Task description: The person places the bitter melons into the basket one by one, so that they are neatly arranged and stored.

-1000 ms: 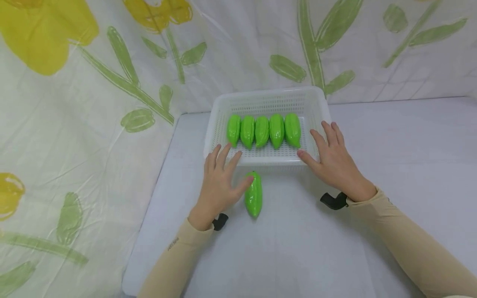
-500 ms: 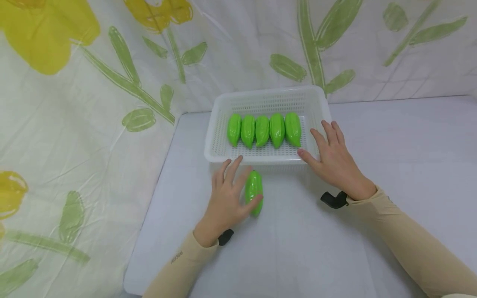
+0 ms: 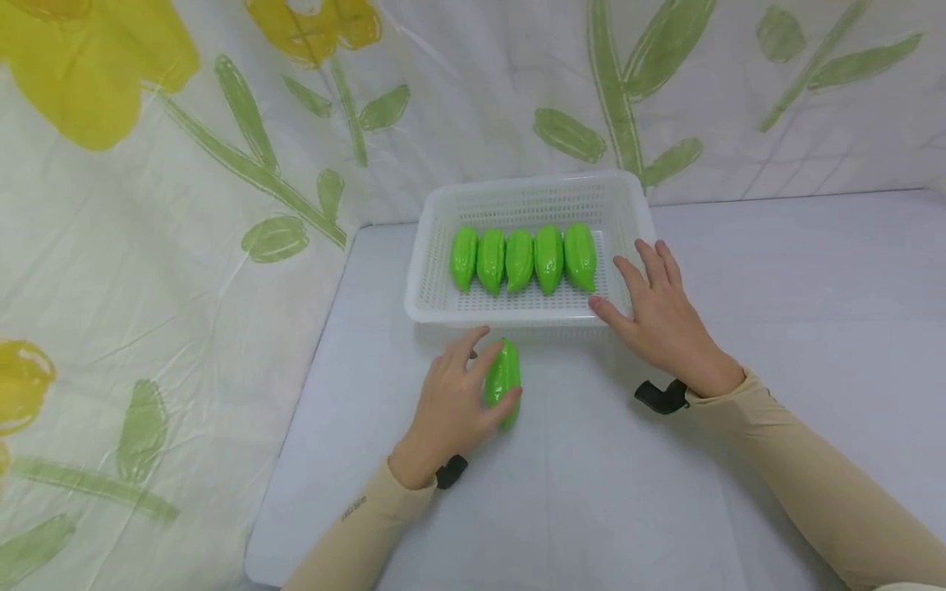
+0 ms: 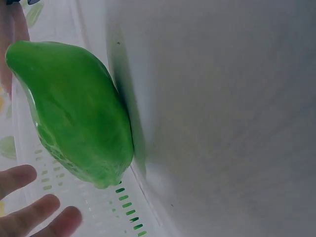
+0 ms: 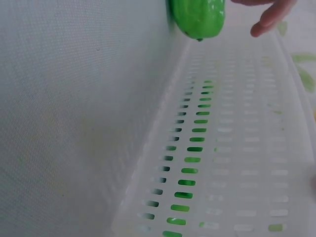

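Observation:
A glossy green pod-shaped fruit [image 3: 501, 379], elongated with a narrow tip, lies lengthwise on the table in front of a white plastic basket [image 3: 510, 318]. My left hand [image 3: 451, 406] hovers at its left side, index finger and thumb overlapping it in the head view. In the left wrist view, three fingertips [image 4: 44, 207] stand apart from the fruit [image 4: 79, 113]. My right hand [image 3: 665, 320] is at the basket's right front corner, fingers spread over the rim and thumb by the front edge. Inside the basket, several matching green fruits [image 3: 520, 261] lie side by side in a row.
The basket has slotted walls [image 5: 232, 148] and sits near the back edge of the white-covered table [image 3: 591, 492]. Behind and to the left hangs a white curtain [image 3: 473, 107] with yellow flowers and green leaves. Black wrist mounts [image 3: 661, 398] project under both wrists.
My left hand has come back from the basket's front left edge toward the loose fruit, its fingers bending down beside it. My right hand and the fruits stay in place.

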Available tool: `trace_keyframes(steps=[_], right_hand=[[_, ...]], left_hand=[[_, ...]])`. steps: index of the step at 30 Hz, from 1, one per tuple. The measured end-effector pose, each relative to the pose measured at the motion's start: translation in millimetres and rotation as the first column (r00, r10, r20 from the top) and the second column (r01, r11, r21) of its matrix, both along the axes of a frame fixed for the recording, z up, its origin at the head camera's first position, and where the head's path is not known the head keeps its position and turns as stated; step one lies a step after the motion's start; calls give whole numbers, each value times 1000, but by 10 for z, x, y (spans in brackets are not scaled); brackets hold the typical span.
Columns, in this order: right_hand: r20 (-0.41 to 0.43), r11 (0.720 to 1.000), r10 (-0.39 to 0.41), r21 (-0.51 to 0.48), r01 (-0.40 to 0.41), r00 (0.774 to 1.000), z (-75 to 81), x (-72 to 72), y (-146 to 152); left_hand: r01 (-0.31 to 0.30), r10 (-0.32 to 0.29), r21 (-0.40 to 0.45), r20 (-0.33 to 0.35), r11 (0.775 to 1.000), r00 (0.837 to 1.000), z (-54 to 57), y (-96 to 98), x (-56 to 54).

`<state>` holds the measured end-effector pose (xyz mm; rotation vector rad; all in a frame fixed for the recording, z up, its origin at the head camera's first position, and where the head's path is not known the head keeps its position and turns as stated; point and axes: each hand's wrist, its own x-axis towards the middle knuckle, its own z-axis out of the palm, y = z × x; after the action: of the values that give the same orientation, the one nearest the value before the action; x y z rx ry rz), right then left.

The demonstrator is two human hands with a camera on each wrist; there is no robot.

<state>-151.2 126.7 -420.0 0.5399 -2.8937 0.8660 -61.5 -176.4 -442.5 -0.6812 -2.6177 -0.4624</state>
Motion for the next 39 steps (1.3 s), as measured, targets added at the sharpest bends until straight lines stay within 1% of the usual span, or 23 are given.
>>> trace_keyframes(steps=[3, 8, 13, 15, 18, 21, 23, 26, 30, 36, 39], right_hand=[[6, 1000, 0, 0, 0, 1000, -7, -8, 0], [11, 1000, -7, 4, 7, 1000, 8, 1, -4], [-5, 1000, -11, 4, 11, 1000, 2, 7, -2], [-9, 1000, -11, 4, 11, 1000, -5, 8, 0], [-12, 1000, -9, 6, 10, 1000, -9, 8, -1], [-12, 1000, -11, 5, 11, 1000, -8, 11, -3], [-11, 1000, -13, 4, 13, 1000, -5, 15, -4], [-8, 1000, -15, 4, 15, 1000, -2, 17, -3], [-9, 1000, -14, 6, 14, 1000, -2, 14, -4], [-23, 1000, -17, 7, 17, 1000, -14, 14, -11], [-28, 1000, -18, 5, 18, 999, -19, 14, -12]], left_hand=[[-17, 19, -30, 56, 999, 998, -7, 8, -27], [-29, 40, -75, 150, 997, 988, -18, 25, -70], [-35, 62, -114, 242, 993, 968, -38, 45, -111], [-37, 72, -128, 280, 991, 957, -40, 56, -124], [-35, 79, -139, 320, 990, 944, -36, 72, -138], [-31, 77, -143, 329, 989, 941, -34, 89, -149], [-24, 70, -143, 321, 989, 944, -36, 98, -156], [-11, 56, -151, 296, 989, 954, -45, 106, -164], [5, 39, -146, 294, 989, 955, -40, 110, -168], [19, 19, -110, 341, 994, 940, -26, 114, -163], [22, 16, -103, 351, 994, 936, -28, 117, -166]])
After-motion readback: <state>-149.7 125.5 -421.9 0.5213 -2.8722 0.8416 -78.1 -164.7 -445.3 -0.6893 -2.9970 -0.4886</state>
